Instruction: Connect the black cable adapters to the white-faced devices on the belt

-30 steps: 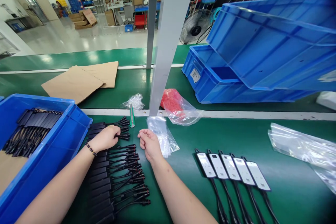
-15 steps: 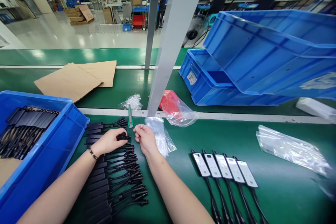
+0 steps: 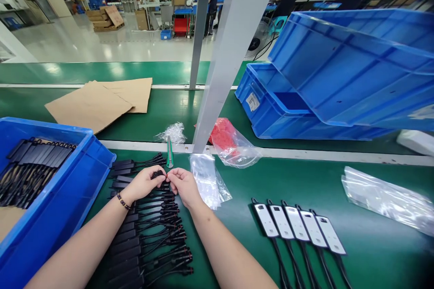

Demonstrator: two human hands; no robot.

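My left hand (image 3: pixel 146 184), with a beaded bracelet on its wrist, is closed around a black cable connector (image 3: pixel 158 174) above the row. Fingertips of my right hand (image 3: pixel 183 185) are pinched together against that connector's end. A speck of red shows between the two hands, too small to name. Beneath them lies a row of flat black modules with cables (image 3: pixel 130 239), their connector ends pointing right, several with reddish rings. Just beyond my fingers is a green-handled tool (image 3: pixel 170 153). Clear plastic bags (image 3: pixel 205 180) lie right of my right hand.
A blue bin (image 3: pixel 91 167) of similar cables stands at left. Several white-faced black modules (image 3: pixel 298 223) lie at right, near clear plastic sleeves (image 3: pixel 386 198). Behind the metal post (image 3: pixel 220 54) are a red-filled bag (image 3: pixel 230 142), stacked blue bins (image 3: pixel 339 67) and cardboard sheets (image 3: pixel 91 104).
My right hand has moved left, and its fingertips now meet the connector in my left hand. The view has shifted slightly, so the things at right appear farther right.
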